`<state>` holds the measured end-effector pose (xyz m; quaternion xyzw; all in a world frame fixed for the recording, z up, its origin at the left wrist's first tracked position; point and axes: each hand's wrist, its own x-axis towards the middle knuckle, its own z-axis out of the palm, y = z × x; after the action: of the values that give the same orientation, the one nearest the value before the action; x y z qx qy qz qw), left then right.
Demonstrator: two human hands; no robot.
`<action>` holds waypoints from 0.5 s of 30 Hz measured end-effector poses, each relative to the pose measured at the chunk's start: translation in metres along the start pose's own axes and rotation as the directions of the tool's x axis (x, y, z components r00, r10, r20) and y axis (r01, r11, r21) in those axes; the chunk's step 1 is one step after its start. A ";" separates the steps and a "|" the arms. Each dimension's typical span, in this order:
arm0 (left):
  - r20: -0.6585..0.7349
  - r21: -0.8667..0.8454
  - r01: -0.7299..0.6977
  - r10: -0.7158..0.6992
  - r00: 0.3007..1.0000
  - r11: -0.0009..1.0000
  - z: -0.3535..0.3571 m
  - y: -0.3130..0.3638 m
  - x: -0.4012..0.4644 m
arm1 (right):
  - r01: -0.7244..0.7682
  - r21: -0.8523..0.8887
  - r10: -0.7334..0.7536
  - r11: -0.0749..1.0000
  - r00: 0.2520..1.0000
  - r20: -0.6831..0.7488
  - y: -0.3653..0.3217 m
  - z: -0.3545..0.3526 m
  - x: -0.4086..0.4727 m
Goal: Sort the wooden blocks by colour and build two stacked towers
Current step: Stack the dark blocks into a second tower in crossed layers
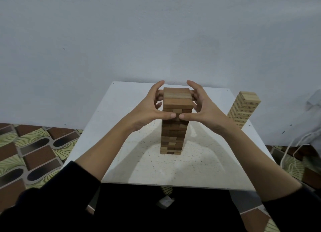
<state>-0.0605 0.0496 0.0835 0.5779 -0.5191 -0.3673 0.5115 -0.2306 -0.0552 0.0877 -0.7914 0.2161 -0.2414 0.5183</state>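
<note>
— What have you got standing in front of you?
— Your dark brown tower (175, 126) stands upright mid-table, its layers crossing.
— And the other colour?
— Your pale tower (243, 108) stands at the table's far right corner, well apart.

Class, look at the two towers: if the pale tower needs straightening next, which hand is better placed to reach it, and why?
The right hand. The pale tower stands at the table's far right edge, on that hand's side. The left hand would have to cross the dark tower that both hands now cup.
</note>
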 end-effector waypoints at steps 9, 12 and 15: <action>-0.019 -0.015 -0.033 0.033 0.999 0.999 -0.004 0.004 0.002 | 0.043 -0.006 -0.043 0.999 0.999 0.004 -0.009 -0.002 0.002; -0.022 -0.017 -0.029 0.028 0.999 0.999 -0.004 0.004 0.002 | 0.043 -0.016 -0.043 0.999 0.999 0.002 -0.010 -0.002 0.002; -0.029 -0.005 -0.017 0.017 0.999 1.000 -0.003 0.005 0.001 | 0.039 -0.038 -0.039 0.999 0.999 -0.012 -0.010 -0.001 0.001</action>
<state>-0.0590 0.0492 0.0892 0.5776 -0.5156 -0.3560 0.5233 -0.2291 -0.0530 0.0975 -0.8037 0.2084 -0.2522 0.4971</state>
